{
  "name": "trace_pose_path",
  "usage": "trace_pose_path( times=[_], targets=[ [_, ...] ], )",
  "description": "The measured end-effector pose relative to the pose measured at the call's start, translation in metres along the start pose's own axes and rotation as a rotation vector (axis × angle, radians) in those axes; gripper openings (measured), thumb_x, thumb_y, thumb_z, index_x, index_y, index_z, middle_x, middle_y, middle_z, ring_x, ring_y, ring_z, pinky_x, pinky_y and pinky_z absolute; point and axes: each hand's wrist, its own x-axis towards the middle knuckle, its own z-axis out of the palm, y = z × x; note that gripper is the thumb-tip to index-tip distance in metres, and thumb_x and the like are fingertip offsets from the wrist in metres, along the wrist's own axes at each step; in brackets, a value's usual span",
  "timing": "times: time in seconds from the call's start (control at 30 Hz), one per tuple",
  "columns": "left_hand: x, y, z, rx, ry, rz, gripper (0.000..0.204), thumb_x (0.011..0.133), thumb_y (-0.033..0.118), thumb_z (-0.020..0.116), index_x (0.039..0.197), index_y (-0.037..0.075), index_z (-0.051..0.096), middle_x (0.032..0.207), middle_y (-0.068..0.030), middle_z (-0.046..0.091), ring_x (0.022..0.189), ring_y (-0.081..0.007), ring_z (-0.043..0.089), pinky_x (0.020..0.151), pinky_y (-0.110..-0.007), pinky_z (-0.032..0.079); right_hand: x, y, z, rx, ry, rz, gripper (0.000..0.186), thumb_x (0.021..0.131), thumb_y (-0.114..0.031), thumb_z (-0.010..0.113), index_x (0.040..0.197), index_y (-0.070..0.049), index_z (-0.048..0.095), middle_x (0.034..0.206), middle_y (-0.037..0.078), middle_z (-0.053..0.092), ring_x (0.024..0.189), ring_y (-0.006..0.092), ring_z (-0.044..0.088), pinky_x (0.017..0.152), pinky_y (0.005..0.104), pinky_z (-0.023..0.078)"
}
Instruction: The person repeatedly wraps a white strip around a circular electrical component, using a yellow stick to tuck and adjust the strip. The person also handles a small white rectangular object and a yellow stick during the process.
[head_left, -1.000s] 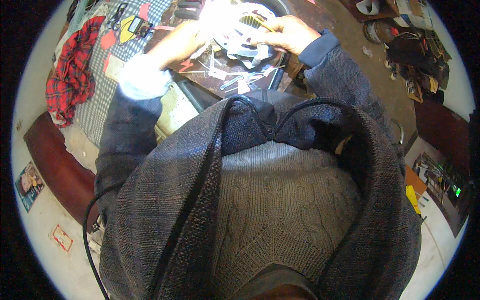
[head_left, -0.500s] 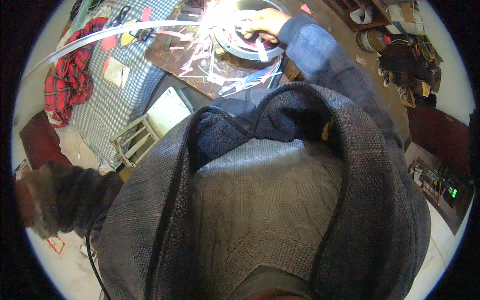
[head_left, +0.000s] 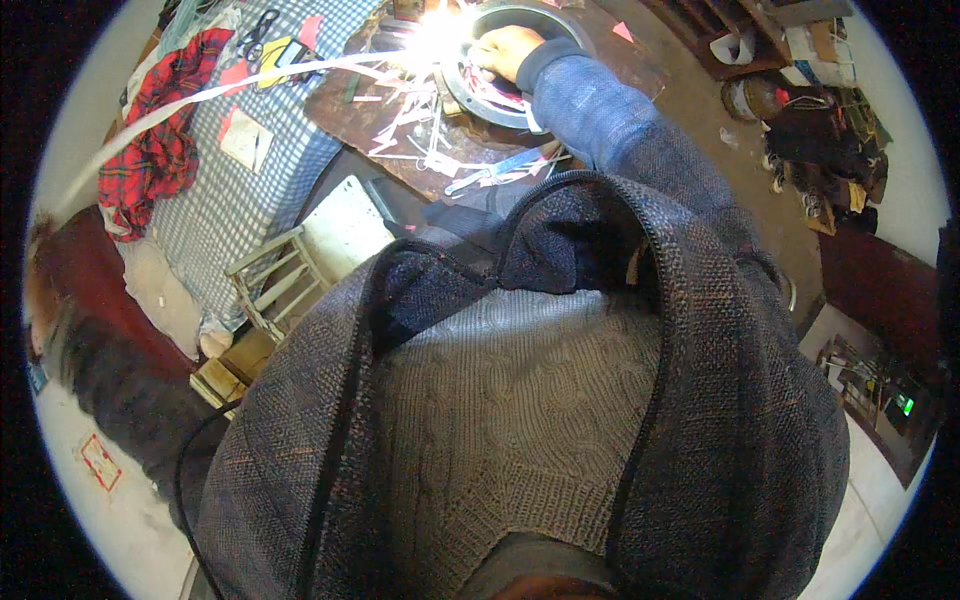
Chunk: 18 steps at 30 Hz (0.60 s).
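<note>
My right hand (head_left: 505, 52) reaches into a round metal ring housing (head_left: 490, 112) that has reddish and white strands inside. Its fingers are bent, and glare beside them hides what they pinch. A long white strip (head_left: 215, 92) runs from this glare across to the far left, toward my left hand (head_left: 42, 265). That hand is at the picture's rim, smeared by motion, so its fingers and any hold on the strip cannot be made out. Scraps of white strip (head_left: 437, 160) and a blue-handled knife-like tool (head_left: 515, 163) lie on the brown board beside the ring.
A checked cloth (head_left: 215, 200) carries a red plaid garment (head_left: 150, 170), black scissors (head_left: 258, 35) and a paper pad (head_left: 246, 142). A pale wooden chair (head_left: 345, 222) stands near the board. Cluttered black bags (head_left: 825, 145) lie on the floor at right.
My left arm has swung up along the left rim, and the white strip's left end has dropped lower. My right hand stays at the ring, shifted slightly left in view.
</note>
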Motion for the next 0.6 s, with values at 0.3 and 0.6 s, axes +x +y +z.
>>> trace_pose_path(
  times=[0.3, 0.6],
  targets=[
    [-0.198, 0.296, 0.264, -0.523, -0.432, 0.467, 0.052, 0.097, 0.043, 0.065, 0.127, 0.000, 0.068, 0.108, -0.0221, 0.074, 0.098, -0.0354, 0.072, 0.088, -0.044, 0.055, 0.010, 0.006, -0.049, 0.012, -0.393, -0.224, 0.030, 0.098, -0.035, 0.065, 0.112, -0.010, 0.076, 0.104, 0.016, 0.075, 0.092, 0.0282, 0.071, 0.086, 0.0406, 0.054],
    [-0.285, 0.384, 0.291, -0.510, -0.538, 0.650, 0.040, 0.098, 0.039, 0.065, 0.107, 0.001, 0.072, 0.109, -0.0226, 0.071, 0.100, -0.0394, 0.067, 0.087, -0.044, 0.052, -0.008, 0.037, -0.006, 0.022, 0.051, -0.045, 0.042, 0.101, -0.042, 0.063, 0.130, -0.013, 0.071, 0.125, 0.014, 0.072, 0.113, 0.0307, 0.068, 0.102, 0.0396, 0.050]
  ],
)
